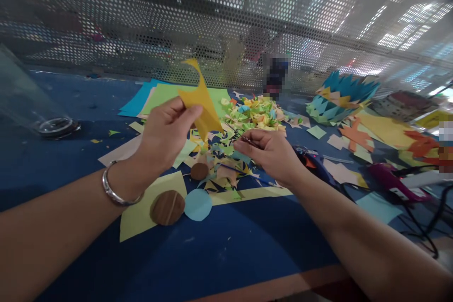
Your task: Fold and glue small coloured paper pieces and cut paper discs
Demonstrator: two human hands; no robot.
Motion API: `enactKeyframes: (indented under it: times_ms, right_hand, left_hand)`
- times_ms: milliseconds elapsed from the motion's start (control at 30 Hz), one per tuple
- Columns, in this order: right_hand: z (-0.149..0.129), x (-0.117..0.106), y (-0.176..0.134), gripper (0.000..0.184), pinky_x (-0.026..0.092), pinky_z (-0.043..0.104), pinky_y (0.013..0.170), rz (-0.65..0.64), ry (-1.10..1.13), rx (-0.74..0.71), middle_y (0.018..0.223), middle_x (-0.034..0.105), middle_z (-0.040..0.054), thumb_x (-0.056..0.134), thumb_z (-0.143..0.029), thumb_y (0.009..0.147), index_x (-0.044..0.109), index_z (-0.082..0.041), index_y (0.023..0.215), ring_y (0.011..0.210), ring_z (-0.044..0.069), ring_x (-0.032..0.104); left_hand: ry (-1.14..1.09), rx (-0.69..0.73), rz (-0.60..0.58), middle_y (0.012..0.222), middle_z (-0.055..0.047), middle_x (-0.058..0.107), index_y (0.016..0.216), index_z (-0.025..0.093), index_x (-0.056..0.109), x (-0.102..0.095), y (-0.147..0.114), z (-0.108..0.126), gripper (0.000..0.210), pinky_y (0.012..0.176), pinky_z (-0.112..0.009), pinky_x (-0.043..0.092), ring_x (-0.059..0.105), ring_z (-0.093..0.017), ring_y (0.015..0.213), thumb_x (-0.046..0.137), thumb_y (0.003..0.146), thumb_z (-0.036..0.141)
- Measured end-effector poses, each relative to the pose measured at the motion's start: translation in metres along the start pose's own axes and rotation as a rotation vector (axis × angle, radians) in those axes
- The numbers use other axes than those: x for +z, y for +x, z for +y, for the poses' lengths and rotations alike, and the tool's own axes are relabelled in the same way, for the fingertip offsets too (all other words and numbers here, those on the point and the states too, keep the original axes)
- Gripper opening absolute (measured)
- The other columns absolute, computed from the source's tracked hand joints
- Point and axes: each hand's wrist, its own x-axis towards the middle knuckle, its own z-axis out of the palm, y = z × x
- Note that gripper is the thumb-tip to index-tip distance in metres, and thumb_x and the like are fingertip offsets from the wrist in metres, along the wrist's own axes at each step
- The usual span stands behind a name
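Note:
My left hand [166,132] pinches a yellow sheet of paper [205,108] between thumb and fingers, held up above the table. One edge of the sheet is cut into a curve that ends in a thin strip at the top. My right hand [271,153] is closed around a small pair of scissors [248,141], mostly hidden by the fingers, to the right of the sheet and apart from it. Below the hands lie paper scraps [226,174]. Nearer to me are a large brown disc [167,207], a smaller brown disc [199,171] and a light blue paper circle [198,205].
Behind my hands are a heap of folded paper pieces [258,111] and coloured sheets [159,96]. A clear container [53,125] stands left. On the right are a zigzag paper crown [339,99], a purple glue gun [398,181] and cables. A perforated metal screen [159,23] rises behind.

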Motion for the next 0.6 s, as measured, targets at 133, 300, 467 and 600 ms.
enactKeyframes:
  times_ms: [133,300,467,600]
  right_hand:
    - [-0.007,0.015,-0.002,0.028,0.030,0.026,0.054,-0.075,-0.145,-0.024,0.066,0.053,-0.0018,0.067,-0.043,0.090,0.064,-0.018,0.080,0.059,0.011,0.042]
    - [-0.012,0.042,0.001,0.023,0.037,0.027,0.060,-0.221,-0.397,-0.097,0.084,0.072,0.0029,0.067,-0.037,0.090,0.073,-0.019,0.103,0.069,0.015,0.059]
    - [-0.013,0.057,0.002,0.039,0.035,0.029,0.059,-0.283,-0.601,-0.101,0.085,0.076,0.0050,0.068,-0.045,0.088,0.071,-0.022,0.120,0.072,0.021,0.065]
    - [-0.016,0.061,0.001,0.039,0.034,0.028,0.058,-0.271,-0.579,-0.083,0.083,0.075,0.0034,0.072,-0.044,0.087,0.068,-0.021,0.119,0.070,0.020,0.064]
  left_hand:
    - [-0.220,-0.040,0.168,0.090,-0.004,0.076,0.084,0.022,0.067,-0.005,0.013,-0.007,0.007,0.073,-0.037,0.060,0.074,-0.023,0.085,0.063,0.090,0.022]
    - [-0.314,-0.084,0.242,0.080,0.000,0.072,0.090,0.021,0.060,-0.013,0.026,-0.010,0.003,0.071,-0.039,0.060,0.073,-0.019,0.071,0.062,0.089,0.021]
    - [-0.315,-0.041,0.297,0.083,-0.002,0.072,0.090,0.020,0.061,-0.020,0.034,-0.015,0.004,0.074,-0.040,0.062,0.073,-0.020,0.074,0.062,0.086,0.019]
    - [-0.281,-0.057,0.233,0.089,-0.003,0.073,0.091,0.020,0.064,-0.021,0.035,-0.023,0.009,0.073,-0.037,0.061,0.073,-0.021,0.080,0.067,0.082,0.019]
